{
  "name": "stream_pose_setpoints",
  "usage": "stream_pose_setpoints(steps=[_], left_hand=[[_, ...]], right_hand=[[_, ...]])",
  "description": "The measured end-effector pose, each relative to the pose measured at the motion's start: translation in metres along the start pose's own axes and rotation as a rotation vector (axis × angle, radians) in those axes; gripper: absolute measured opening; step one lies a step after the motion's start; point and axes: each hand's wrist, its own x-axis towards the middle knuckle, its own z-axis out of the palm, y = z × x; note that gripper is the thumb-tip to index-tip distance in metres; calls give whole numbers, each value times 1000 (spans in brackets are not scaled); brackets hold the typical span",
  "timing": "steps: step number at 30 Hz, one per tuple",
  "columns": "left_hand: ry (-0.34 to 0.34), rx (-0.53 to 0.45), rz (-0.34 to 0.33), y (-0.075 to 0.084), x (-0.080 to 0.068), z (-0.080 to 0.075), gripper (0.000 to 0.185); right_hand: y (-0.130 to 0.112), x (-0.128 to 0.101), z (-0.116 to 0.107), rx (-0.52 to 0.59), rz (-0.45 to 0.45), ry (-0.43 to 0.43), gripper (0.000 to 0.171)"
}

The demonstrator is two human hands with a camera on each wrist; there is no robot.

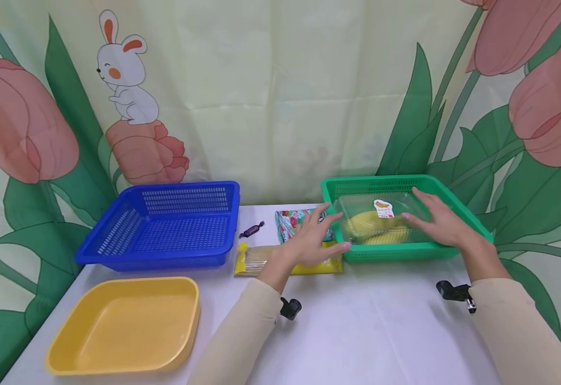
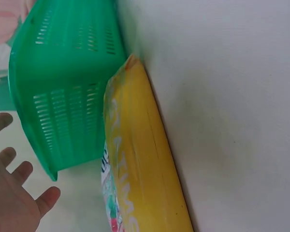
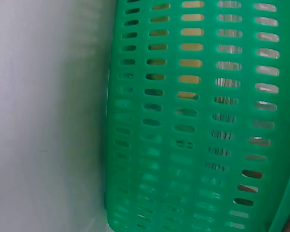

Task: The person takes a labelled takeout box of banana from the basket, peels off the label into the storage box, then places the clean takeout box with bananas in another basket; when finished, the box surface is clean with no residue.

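Both sleeves lay low over the counter [image 1: 381, 321], the left hand [image 1: 309, 240] released above the yellow packet [image 1: 251, 260], the right hand [image 1: 441, 222] released over the clear box [image 1: 381, 214] inside the green basket [image 1: 396, 251].

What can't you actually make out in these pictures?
- Head view: the print on the clear box's sticker is too small.
- Head view: the left hand covers part of the yellow packet.
- Right wrist view: the green basket fills the frame; its contents are blurred.
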Motion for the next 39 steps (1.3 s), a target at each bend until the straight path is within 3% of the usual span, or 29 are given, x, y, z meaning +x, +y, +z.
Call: stream_pose_setpoints(steps=[11,17,22,28,34,39], left_hand=[[-45,37,-20,-4,11,4,75],[-36,48,-54,-7,12,5,77],[0,8,-74,-8,12,4,90],[23,61,-82,-8,11,0,97],[25,66,-65,-7,14,-2,86],[25,42,-77,-8,15,-1,73]], right_hand=[[4,1,-5,-25,118,-125,93],[2,1,-5,42,166,-215,93],[5,2,-4,109,160,-198,87],[3,-3,-11,266,151,-136,76],[0,-12,-19,393,166,-113,75],[-4,-17,-18,384,167,-88,70]])
